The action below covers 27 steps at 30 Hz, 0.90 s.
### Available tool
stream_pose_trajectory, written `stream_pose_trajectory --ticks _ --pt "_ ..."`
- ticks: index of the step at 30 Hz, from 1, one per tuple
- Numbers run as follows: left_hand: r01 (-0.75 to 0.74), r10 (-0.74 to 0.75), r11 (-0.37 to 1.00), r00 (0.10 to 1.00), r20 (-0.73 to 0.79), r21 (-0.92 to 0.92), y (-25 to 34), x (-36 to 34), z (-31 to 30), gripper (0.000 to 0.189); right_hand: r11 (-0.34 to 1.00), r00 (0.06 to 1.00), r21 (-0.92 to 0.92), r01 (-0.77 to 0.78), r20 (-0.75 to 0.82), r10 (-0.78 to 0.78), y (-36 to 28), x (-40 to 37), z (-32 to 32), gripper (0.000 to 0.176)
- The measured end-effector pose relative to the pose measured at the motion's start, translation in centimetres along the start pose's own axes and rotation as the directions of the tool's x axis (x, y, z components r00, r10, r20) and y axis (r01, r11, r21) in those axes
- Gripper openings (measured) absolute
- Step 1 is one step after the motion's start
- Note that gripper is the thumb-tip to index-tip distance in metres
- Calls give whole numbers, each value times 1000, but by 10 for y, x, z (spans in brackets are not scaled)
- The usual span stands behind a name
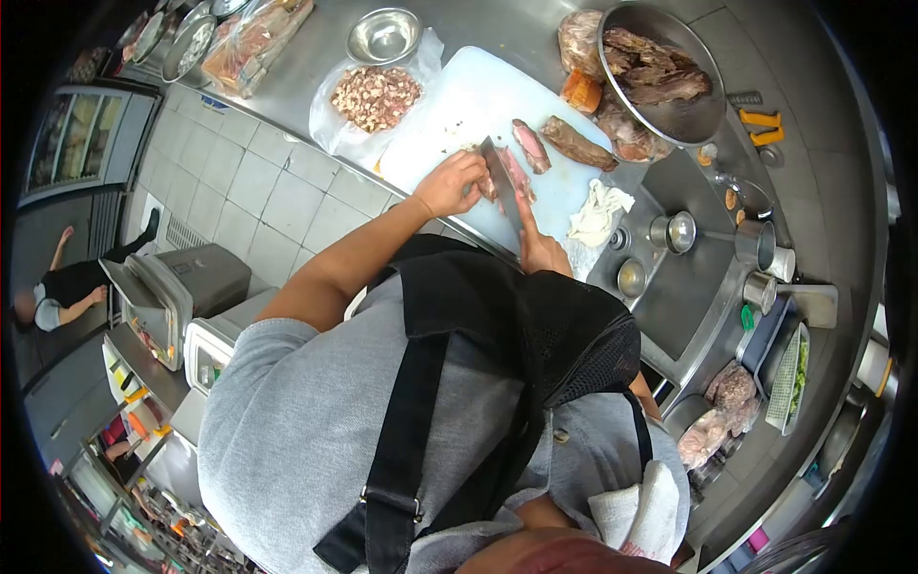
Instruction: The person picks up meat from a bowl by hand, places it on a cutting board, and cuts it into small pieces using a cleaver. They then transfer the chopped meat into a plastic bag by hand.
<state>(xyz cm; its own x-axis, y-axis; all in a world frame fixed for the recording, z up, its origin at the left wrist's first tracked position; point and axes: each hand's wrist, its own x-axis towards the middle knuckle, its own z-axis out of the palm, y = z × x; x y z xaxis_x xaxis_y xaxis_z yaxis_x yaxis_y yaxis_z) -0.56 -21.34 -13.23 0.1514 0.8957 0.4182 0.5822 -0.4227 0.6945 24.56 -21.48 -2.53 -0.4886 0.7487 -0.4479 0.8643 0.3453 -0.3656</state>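
Note:
On the white cutting board (469, 86), my right hand (545, 253) grips a knife (501, 177) whose wide blade stands against a piece of meat. The fingers of my left hand (454, 185) are curled and press the near part of that meat (489, 186) beside the blade. A pinkish cut part (516, 174) shows on the blade's right side. Further right lie a cut piece of meat (531, 146) and a longer browned piece (579, 143). A crumpled white cloth (601, 211) rests at the board's right edge.
Diced meat (376, 98) lies on a plastic bag left of the board, with a metal bowl (384, 36) behind it. A large steel bowl (703, 120) of dark meat stands at back right. Right of the board is a sink (684, 297). Another person (67, 292) is at far left.

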Motion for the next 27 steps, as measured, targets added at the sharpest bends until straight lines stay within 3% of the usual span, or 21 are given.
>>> stream_pose_trajectory --ticks 3,12,16,18,20,22,24,27 --pt "-7 7 1000 1000 -3 -9 -2 1 1 28 998 998 45 42 -54 -39 5 1 4 76" --pt "11 -10 1000 1000 7 -22 -1 2 0 25 989 975 66 132 -187 -118 12 31 38 76" --pt "19 -19 1000 1000 1 -20 -3 1 2 25 989 991 112 98 -98 -87 13 33 26 80" --pt "-6 5 1000 998 -56 -13 -3 -1 2 25 962 960 158 223 -206 -189 13 34 15 76" --pt "-20 20 1000 994 -107 -3 -1 -10 1 25 962 958 160 223 -220 -186 13 30 0 75" --pt "60 -55 998 989 -136 36 4 -15 -2 27 961 955 164 222 -233 -181 5 22 -12 74" --pt "64 -58 997 986 -155 33 5 -16 -3 27 981 973 147 128 -212 -95 -1 9 -16 72" --pt "74 -71 997 986 -150 17 4 -18 -2 29 981 975 110 157 -176 -136 1 -3 -12 72"
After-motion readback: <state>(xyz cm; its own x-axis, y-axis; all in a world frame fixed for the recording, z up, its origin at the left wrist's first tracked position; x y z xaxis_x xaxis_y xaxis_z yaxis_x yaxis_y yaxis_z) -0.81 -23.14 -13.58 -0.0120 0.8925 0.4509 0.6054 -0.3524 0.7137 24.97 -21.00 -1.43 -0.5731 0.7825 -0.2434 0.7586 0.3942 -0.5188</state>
